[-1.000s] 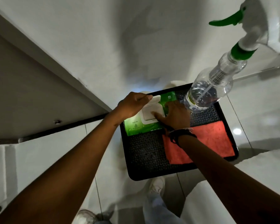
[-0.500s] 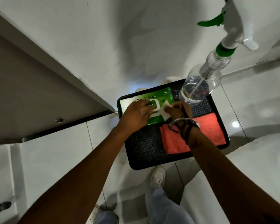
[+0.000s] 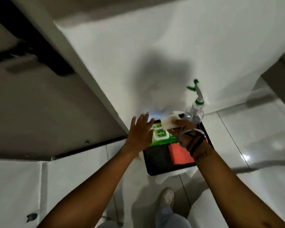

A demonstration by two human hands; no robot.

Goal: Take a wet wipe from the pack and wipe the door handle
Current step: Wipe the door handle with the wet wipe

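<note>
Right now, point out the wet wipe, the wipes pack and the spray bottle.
wet wipe [image 3: 169, 121], head view, middle of the white sheet.
wipes pack [image 3: 160, 134], head view, white lid label.
spray bottle [image 3: 195, 111], head view, clear body.

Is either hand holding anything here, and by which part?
The right hand pinches a white wet wipe by its near end, above the green pack. The left hand is open, fingers spread, holding nothing.

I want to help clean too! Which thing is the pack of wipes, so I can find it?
Look at the black rectangular tray on the pale tiled floor. The pack is the flat green plastic wet wipe packet at its far left, beside the clear spray bottle and above the folded red cloth. Only it is green with a white square lid.
</note>
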